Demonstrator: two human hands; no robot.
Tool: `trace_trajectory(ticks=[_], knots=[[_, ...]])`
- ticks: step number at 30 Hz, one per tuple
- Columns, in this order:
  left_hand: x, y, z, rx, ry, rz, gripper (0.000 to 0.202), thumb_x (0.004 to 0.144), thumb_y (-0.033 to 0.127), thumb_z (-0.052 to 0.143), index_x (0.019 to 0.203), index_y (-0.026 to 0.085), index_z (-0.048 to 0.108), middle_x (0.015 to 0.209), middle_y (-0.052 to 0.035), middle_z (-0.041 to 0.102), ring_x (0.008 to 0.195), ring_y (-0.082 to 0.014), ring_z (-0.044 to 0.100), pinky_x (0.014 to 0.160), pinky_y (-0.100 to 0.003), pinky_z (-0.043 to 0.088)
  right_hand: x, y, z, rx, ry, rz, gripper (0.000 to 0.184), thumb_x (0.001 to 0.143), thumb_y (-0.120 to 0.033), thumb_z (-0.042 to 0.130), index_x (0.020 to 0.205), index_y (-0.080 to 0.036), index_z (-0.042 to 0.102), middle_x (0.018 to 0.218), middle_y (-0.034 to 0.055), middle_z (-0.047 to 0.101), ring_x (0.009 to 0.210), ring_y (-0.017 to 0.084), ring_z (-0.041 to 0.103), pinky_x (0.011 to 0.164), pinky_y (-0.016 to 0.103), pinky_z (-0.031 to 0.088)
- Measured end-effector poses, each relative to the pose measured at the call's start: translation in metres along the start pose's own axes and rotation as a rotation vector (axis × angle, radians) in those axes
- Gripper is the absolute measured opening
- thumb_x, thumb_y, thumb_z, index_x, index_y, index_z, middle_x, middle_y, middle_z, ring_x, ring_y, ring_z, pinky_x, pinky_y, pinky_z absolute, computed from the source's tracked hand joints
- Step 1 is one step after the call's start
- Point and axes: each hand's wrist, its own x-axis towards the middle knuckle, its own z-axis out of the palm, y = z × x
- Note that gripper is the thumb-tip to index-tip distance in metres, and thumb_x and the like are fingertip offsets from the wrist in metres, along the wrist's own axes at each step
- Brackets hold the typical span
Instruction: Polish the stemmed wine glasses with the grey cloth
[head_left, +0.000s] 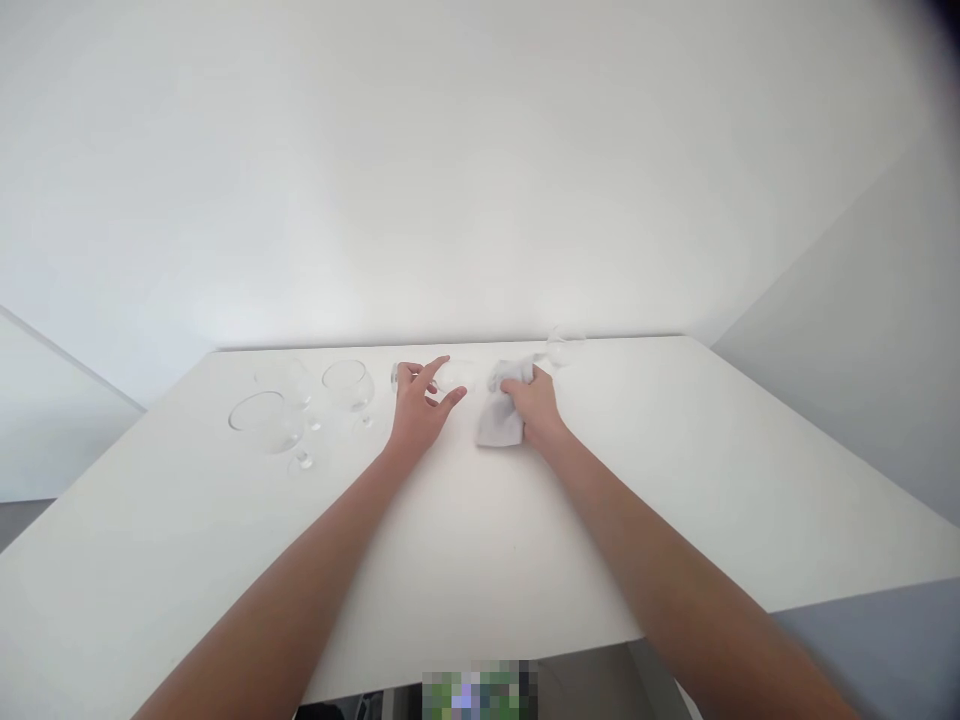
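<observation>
My right hand is closed round a light grey cloth, which hangs down toward the tabletop. Just behind that hand is a clear glass; whether the hand or cloth touches it I cannot tell. To the left, my left hand has its thumb and fingers spread apart. A faint transparent glass shape shows by its fingertips, and contact is unclear. Beyond the left fingers, a small clear object is partly hidden.
Several clear stemmed glasses stand on the left of the white table, among them a front one and one nearer my left hand. A white wall rises behind the table's back edge. An open space with blurred items lies below the front edge.
</observation>
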Motion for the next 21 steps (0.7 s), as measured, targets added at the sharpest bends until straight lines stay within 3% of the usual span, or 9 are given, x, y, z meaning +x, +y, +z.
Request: trace_trajectory(ticks=[2,5,8,10,13,16,19,21], knots=[[0.001,-0.001,0.001,0.006,0.001,0.015,0.051,0.090,0.036,0.081,0.140,0.034,0.071,0.121,-0.0066,0.044,0.096,-0.0146,0.057,0.075,-0.027,0.065,-0.005,-0.001,0.001,-0.095,-0.134,-0.145,0.034,0.063,-0.022,0.067,0.097,-0.023,0.063,0.096,0.0021,0.072,0.086,0.020,0.066,0.074,0.031,0.053],[0.003,-0.004,0.002,0.015,0.004,0.044,0.051,0.088,0.036,0.084,0.137,0.031,0.073,0.119,-0.0060,0.045,0.091,-0.0131,0.057,0.073,-0.026,0.064,-0.013,-0.005,0.002,-0.065,-0.398,-0.217,0.034,0.073,-0.031,0.067,0.106,-0.026,0.058,0.092,-0.0002,0.072,0.078,0.019,0.064,0.073,0.030,0.050],[0.004,-0.007,0.003,-0.063,0.007,0.061,0.049,0.090,0.042,0.082,0.135,0.027,0.074,0.115,-0.0048,0.044,0.086,-0.0114,0.059,0.067,-0.025,0.065,-0.019,-0.010,0.000,0.012,-0.649,-0.239,0.066,0.079,-0.038,0.068,0.142,-0.031,0.049,0.098,-0.0001,0.073,0.087,0.020,0.067,0.079,0.030,0.051],[0.004,-0.008,0.003,-0.149,-0.027,0.065,0.050,0.092,0.051,0.078,0.135,0.026,0.073,0.111,-0.0033,0.043,0.081,-0.0101,0.061,0.063,-0.025,0.065,-0.020,-0.011,-0.004,-0.023,-0.767,-0.294,0.095,0.079,-0.038,0.070,0.165,-0.033,0.029,0.108,0.0018,0.074,0.094,0.022,0.067,0.082,0.032,0.053],[0.005,-0.010,0.004,-0.155,-0.104,0.102,0.054,0.090,0.065,0.075,0.129,0.027,0.075,0.106,-0.0020,0.043,0.075,-0.0094,0.059,0.061,-0.027,0.065,-0.017,-0.009,-0.009,-0.275,-0.909,-0.401,0.109,0.083,-0.031,0.070,0.175,-0.035,0.012,0.110,0.0024,0.073,0.085,0.019,0.063,0.077,0.031,0.052],[0.006,-0.014,0.004,-0.050,-0.093,0.177,0.057,0.090,0.069,0.073,0.125,0.025,0.077,0.103,-0.0032,0.045,0.078,-0.0130,0.059,0.070,-0.032,0.066,-0.014,-0.006,-0.008,-0.418,-0.961,-0.470,0.095,0.092,-0.026,0.064,0.175,-0.037,0.019,0.115,0.0019,0.073,0.086,0.017,0.062,0.082,0.032,0.053],[0.009,-0.018,0.004,0.013,-0.018,0.236,0.057,0.094,0.070,0.067,0.124,0.023,0.078,0.100,-0.0049,0.047,0.088,-0.0176,0.061,0.080,-0.036,0.066,-0.012,-0.003,-0.004,-0.253,-0.925,-0.426,0.088,0.093,-0.035,0.072,0.171,-0.034,0.032,0.119,0.0037,0.074,0.098,0.021,0.068,0.090,0.036,0.056],[0.010,-0.020,0.004,-0.007,-0.014,0.254,0.057,0.096,0.070,0.064,0.125,0.024,0.076,0.104,-0.0062,0.049,0.091,-0.0184,0.063,0.077,-0.034,0.066,-0.011,-0.001,-0.001,-0.093,-0.871,-0.342,0.089,0.089,-0.045,0.079,0.167,-0.032,0.038,0.112,0.0043,0.075,0.099,0.024,0.070,0.090,0.038,0.059]])
